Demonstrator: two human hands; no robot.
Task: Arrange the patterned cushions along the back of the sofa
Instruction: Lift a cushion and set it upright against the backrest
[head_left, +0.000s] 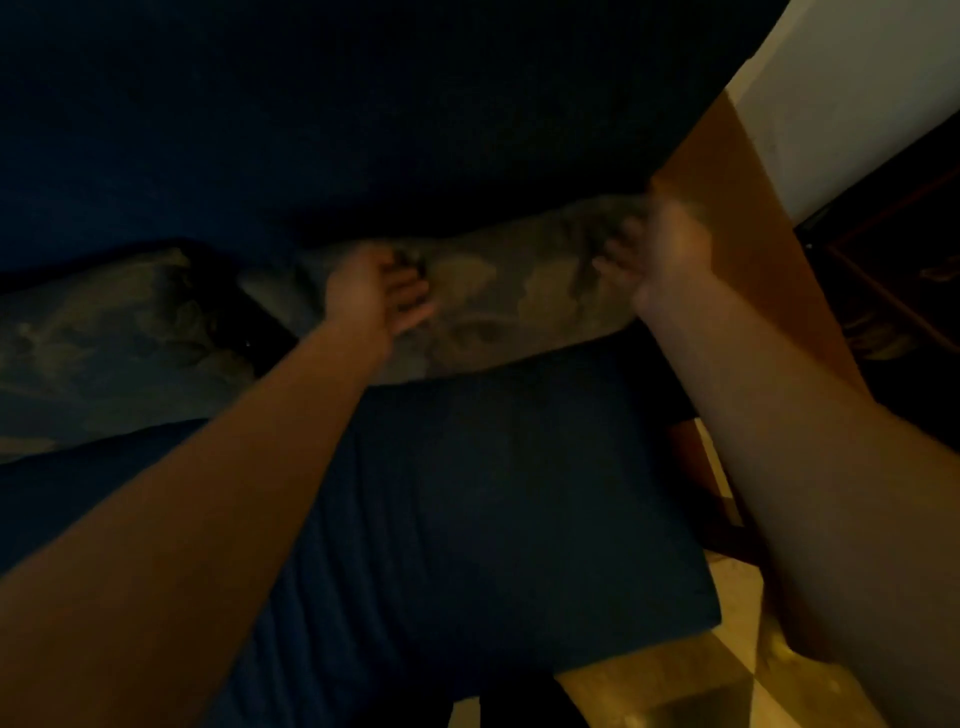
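A patterned grey-green cushion (514, 291) leans against the dark blue sofa back (363, 130) at the sofa's right end. My left hand (374, 296) rests on the cushion's left part, fingers curled into the fabric. My right hand (660, 254) is blurred at the cushion's upper right corner, fingers spread against it. A second patterned cushion (104, 338) lies at the left, tilted against the sofa back. The scene is dim.
The blue seat cushion (493, 493) fills the middle, its front edge near the bottom. A brown and white wall (753, 197) stands right of the sofa. Dark wooden furniture (893, 280) sits at far right. Tiled floor (675, 691) shows below.
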